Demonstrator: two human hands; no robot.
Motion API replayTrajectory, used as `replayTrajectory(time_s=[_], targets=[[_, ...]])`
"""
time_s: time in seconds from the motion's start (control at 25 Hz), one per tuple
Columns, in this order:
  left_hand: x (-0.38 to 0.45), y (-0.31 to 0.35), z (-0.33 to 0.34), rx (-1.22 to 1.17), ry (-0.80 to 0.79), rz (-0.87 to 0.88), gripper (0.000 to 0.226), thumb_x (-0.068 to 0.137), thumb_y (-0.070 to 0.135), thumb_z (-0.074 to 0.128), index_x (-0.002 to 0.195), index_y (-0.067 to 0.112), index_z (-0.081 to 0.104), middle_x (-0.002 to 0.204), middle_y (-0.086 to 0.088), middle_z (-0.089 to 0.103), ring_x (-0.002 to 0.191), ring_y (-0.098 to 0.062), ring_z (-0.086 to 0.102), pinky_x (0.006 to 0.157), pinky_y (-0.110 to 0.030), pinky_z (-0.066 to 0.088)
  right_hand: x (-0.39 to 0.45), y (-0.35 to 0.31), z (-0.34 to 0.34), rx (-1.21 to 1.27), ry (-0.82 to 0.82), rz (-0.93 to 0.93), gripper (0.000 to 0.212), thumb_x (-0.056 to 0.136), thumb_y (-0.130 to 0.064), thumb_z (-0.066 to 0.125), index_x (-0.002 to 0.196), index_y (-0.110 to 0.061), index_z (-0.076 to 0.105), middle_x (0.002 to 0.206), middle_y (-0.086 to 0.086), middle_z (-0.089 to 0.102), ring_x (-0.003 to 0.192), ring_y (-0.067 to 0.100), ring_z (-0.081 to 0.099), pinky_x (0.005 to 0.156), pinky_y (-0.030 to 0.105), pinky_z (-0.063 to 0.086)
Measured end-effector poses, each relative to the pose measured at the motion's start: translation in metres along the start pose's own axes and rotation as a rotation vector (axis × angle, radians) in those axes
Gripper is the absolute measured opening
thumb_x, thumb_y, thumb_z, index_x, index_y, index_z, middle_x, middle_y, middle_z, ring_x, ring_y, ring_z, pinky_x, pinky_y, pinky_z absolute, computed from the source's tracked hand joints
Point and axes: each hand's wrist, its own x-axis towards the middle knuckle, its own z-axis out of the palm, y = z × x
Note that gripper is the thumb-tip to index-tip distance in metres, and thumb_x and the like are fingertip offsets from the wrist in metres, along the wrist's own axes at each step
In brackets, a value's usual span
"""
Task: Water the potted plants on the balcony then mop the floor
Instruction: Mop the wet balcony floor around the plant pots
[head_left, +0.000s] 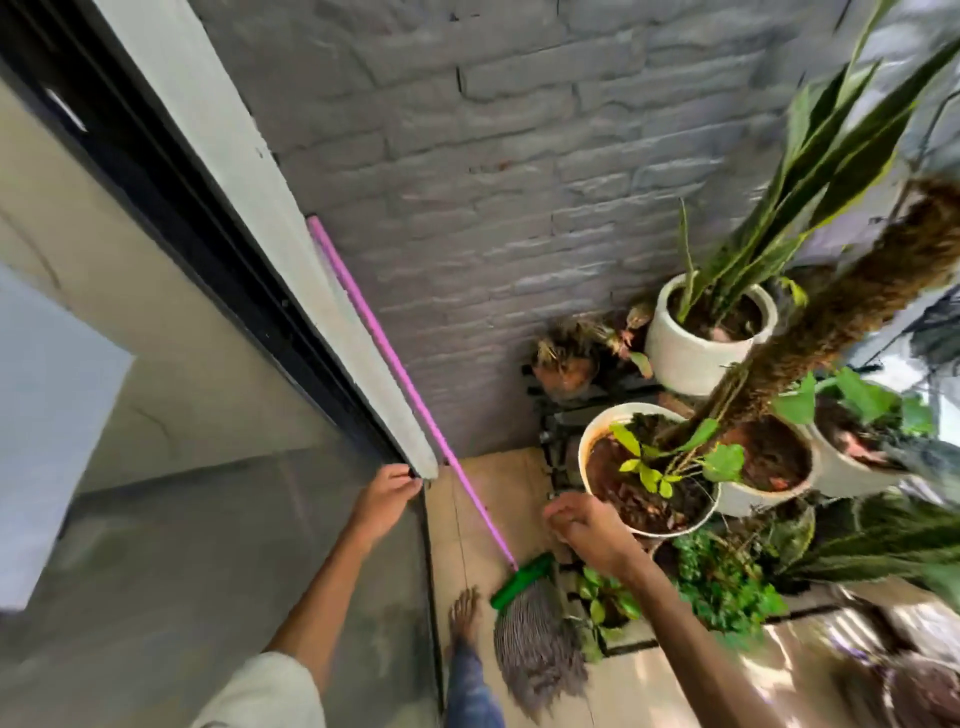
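Bare foot (464, 608) beside the grey mop (535, 644) head on the floor; right hand (587, 525) loosely curled, empty, right of the mop's pink handle; left hand (387, 493) gripping the glass door (234, 545) edge left of it; potted plants (649, 467) beyond.

Pink-handled grey mop (457, 470) leaning in corner, potted plants (675, 467) clustered beside it

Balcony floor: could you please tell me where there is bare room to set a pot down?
Bare tile lies between the mop and the plant rack, and along the bottom edge right of the mop. Right of the rack, pots crowd together.
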Motion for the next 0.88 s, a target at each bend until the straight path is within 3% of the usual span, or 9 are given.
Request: replayTrajectory(time_s=[0.04, 0.12, 0.24, 0.4, 0.52, 0.6, 0.68, 0.76, 0.88], targets=[[0.032, 0.014, -0.009, -0.043, 0.022, -0.016, 0.037, 0.095, 0.007, 0.072, 0.129, 0.005, 0.056, 0.124, -0.017, 0.066, 0.109, -0.028, 0.065, 0.083, -0.025, 0.047, 0.018, -0.016, 0.003, 0.017, 0.031, 0.007, 0.025, 0.09, -0.005, 0.065, 0.091, -0.026, 0.08, 0.091, -0.006, 0.076, 0.089, 0.008, 0.068, 0.079, 0.011, 0.05], [0.078, 0.047, -0.028, -0.103, 0.084, -0.037, 0.053, 0.093, 0.013, 0.076, 0.138, 0.001, 0.05, 0.13, -0.021, 0.061, 0.118, -0.031, 0.062, 0.087, -0.026, 0.046, 0.042, -0.039, 0.01, 0.07, 0.07, 0.015, 0.031, 0.09, -0.006, 0.067, 0.084, -0.035, 0.074, 0.095, -0.004, 0.079, 0.092, 0.008, 0.07, 0.087, 0.021, 0.054], [0.142, 0.116, -0.071, -0.084, 0.157, 0.068, 0.077, 0.09, 0.037, 0.08, 0.149, 0.006, 0.042, 0.15, -0.015, 0.05, 0.135, -0.028, 0.053, 0.111, -0.035, 0.042, 0.07, -0.071, 0.016, 0.159, 0.133, 0.015, 0.009, 0.086, -0.025, 0.066, 0.085, -0.033, 0.071, 0.082, -0.011, 0.075, 0.077, -0.004, 0.067, 0.078, 0.021, 0.053], [0.18, 0.19, -0.095, -0.14, 0.231, 0.227, 0.065, 0.09, 0.048, 0.076, 0.14, 0.012, 0.055, 0.141, -0.004, 0.058, 0.128, -0.02, 0.056, 0.111, -0.033, 0.044, 0.084, -0.076, 0.021, 0.21, 0.155, 0.044, 0.017, 0.094, -0.015, 0.069, 0.087, -0.031, 0.072, 0.08, -0.011, 0.073, 0.073, -0.003, 0.065, 0.074, 0.018, 0.05], [0.182, 0.21, -0.079, -0.276, 0.155, 0.203, 0.056, 0.092, 0.041, 0.076, 0.138, 0.014, 0.058, 0.136, 0.0, 0.063, 0.123, -0.016, 0.06, 0.107, -0.032, 0.045, 0.077, -0.061, 0.02, 0.288, 0.18, 0.106, 0.021, 0.095, -0.009, 0.068, 0.088, -0.028, 0.074, 0.082, -0.007, 0.076, 0.074, 0.004, 0.069, 0.07, 0.018, 0.053], [0.181, 0.206, -0.074, -0.34, 0.324, 0.162, 0.054, 0.089, 0.031, 0.08, 0.134, 0.013, 0.057, 0.133, -0.003, 0.063, 0.122, -0.022, 0.062, 0.102, -0.033, 0.048, 0.061, -0.043, 0.02, 0.351, 0.198, 0.134, 0.019, 0.096, -0.007, 0.068, 0.09, -0.023, 0.075, 0.083, -0.003, 0.077, 0.077, 0.012, 0.072, 0.067, 0.018, 0.055], [0.181, 0.199, -0.077, -0.443, 0.505, 0.045, 0.061, 0.086, 0.021, 0.08, 0.138, 0.004, 0.052, 0.138, -0.015, 0.06, 0.125, -0.032, 0.061, 0.099, -0.037, 0.05, 0.048, -0.021, 0.023, 0.392, 0.201, 0.159, 0.015, 0.096, -0.009, 0.069, 0.091, -0.021, 0.076, 0.083, 0.0, 0.078, 0.079, 0.018, 0.073, 0.071, 0.029, 0.057], [0.184, 0.197, -0.074, -0.452, 0.437, -0.033, 0.072, 0.09, 0.015, 0.076, 0.15, 0.0, 0.039, 0.151, -0.019, 0.05, 0.135, -0.035, 0.054, 0.107, -0.038, 0.045, 0.038, -0.004, 0.026, 0.419, 0.195, 0.204, 0.014, 0.095, -0.009, 0.07, 0.091, -0.021, 0.077, 0.081, -0.001, 0.079, 0.075, 0.016, 0.074, 0.069, 0.031, 0.056], [0.198, 0.202, -0.074, -0.407, 0.323, 0.013, 0.072, 0.093, 0.009, 0.073, 0.153, 0.003, 0.034, 0.152, -0.017, 0.048, 0.135, -0.033, 0.052, 0.112, -0.036, 0.042, 0.029, -0.004, 0.032, 0.44, 0.17, 0.271, 0.014, 0.096, -0.005, 0.069, 0.093, -0.017, 0.076, 0.079, -0.002, 0.079, 0.068, 0.006, 0.071, 0.062, 0.019, 0.051]])
